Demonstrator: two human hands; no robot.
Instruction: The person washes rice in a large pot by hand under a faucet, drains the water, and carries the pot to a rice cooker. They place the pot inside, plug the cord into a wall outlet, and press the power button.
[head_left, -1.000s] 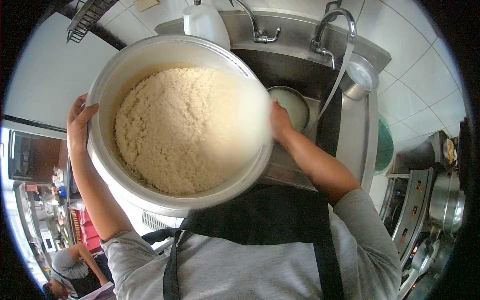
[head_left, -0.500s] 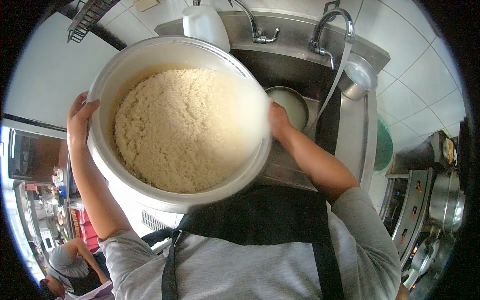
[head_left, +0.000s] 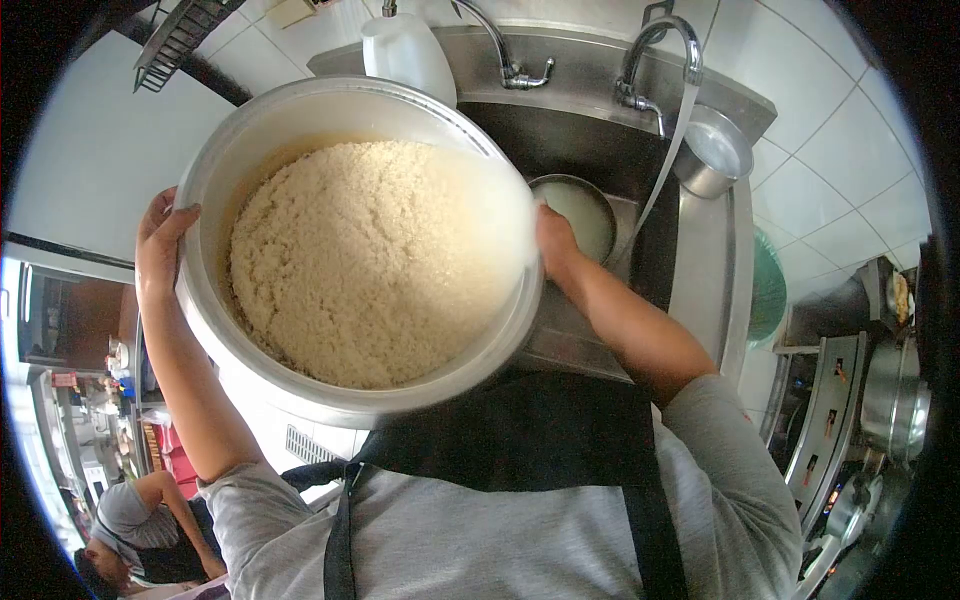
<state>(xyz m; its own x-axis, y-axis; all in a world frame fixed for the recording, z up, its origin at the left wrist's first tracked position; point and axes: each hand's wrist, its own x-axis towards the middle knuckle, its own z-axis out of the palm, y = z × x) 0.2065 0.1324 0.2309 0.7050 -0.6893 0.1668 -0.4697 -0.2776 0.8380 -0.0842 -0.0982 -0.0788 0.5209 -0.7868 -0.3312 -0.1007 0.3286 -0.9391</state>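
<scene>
Between my two hands is a large metal pot (head_left: 345, 402), tilted towards the sink on its right. Pale grains that look like rice (head_left: 330, 270) fill much of it, and cloudy white water (head_left: 498, 215) gathers at its lower right side. My left hand (head_left: 160, 232) grips the rim on the left, thumb over the edge. At the right side, my right hand (head_left: 555, 238) is closed on the pot; its fingertips are hidden. Beyond that hand, a round metal vessel (head_left: 585, 212) with cloudy liquid stands in the sink (head_left: 650, 185).
Two taps (head_left: 515, 75) rise behind the sink, the right one with a pale hose or water stream. A white jug (head_left: 408, 55) stands at the back, a small metal pot (head_left: 713, 155) on the right ledge. A stove (head_left: 825, 420) is at right; another person (head_left: 150, 520) is at lower left.
The pot and both my hands hold nearly the same position and tilt. At lower left, the other person has shifted slightly.
</scene>
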